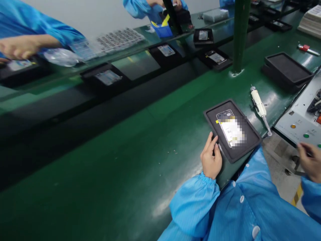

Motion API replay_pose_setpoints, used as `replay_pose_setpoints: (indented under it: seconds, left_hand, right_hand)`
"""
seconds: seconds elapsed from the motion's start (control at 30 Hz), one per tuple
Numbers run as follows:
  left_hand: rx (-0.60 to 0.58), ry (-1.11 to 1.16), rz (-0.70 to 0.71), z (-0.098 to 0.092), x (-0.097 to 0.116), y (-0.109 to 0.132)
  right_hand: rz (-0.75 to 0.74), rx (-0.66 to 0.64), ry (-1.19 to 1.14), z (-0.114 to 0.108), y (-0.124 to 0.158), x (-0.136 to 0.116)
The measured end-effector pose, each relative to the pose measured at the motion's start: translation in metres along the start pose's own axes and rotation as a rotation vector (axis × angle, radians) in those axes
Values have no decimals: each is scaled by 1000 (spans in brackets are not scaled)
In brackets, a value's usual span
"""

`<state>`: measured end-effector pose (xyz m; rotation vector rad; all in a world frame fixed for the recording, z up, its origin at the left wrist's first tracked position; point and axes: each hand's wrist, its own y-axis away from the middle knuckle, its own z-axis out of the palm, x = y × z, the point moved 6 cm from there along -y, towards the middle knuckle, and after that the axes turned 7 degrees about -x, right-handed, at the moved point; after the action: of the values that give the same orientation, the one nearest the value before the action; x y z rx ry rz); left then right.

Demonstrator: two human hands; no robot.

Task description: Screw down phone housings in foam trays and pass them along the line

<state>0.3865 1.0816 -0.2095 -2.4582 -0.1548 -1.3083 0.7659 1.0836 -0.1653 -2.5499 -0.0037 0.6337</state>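
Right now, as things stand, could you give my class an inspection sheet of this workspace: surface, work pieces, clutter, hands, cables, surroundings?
Surface: green bench, shiny with bright reflections.
Work pieces: black tray by the bench edge, holding a phone-like device with a yellow tab; part is pixelated.
Clutter: cream hand tool beside the tray; stacked trays and a red-and-silver tool farther off.
Left hand: open, fingers at the tray's edge.
Right hand: fingers curled, by the button panel; whether it holds anything is unclear.
Cables: nothing seen.
Surroundings: green post; beyond, other trays and co-workers' blue sleeves.
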Motion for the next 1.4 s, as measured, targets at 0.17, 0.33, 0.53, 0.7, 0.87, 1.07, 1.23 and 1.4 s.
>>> replay_pose_setpoints:
  seconds: [0.17, 0.33, 0.53, 0.7, 0.87, 1.07, 1.23, 1.4]
  left_hand:
    - [13, 50, -3, -1, -3, -1]
    - [46, 148, -47, -1, -14, -1]
    - [43, 197, -62, 4, -19, 0]
    - [36, 218, -65, 5, -21, 0]
    - [33, 200, -61, 5, -19, -1]
    - [21, 178, -60, 2, -12, -2]
    - [-31, 20, -60, 3, -6, 0]
    - [-222, -257, -179, 14, 2, 0]
  right_hand:
    - [-483, -309, -303, 94, -13, -170]
    - [-502, -585, 86, 147, -12, -220]
    - [-476, -757, 309, 152, -16, -229]
    - [-434, -842, 430, 155, -17, -245]
    - [-494, -785, 456, 154, -25, -243]
    - [-264, -641, -179, 140, -74, -201]
    - [-236, -465, -305, 138, -69, -159]
    - [-213, -438, -190, 141, -35, -128]
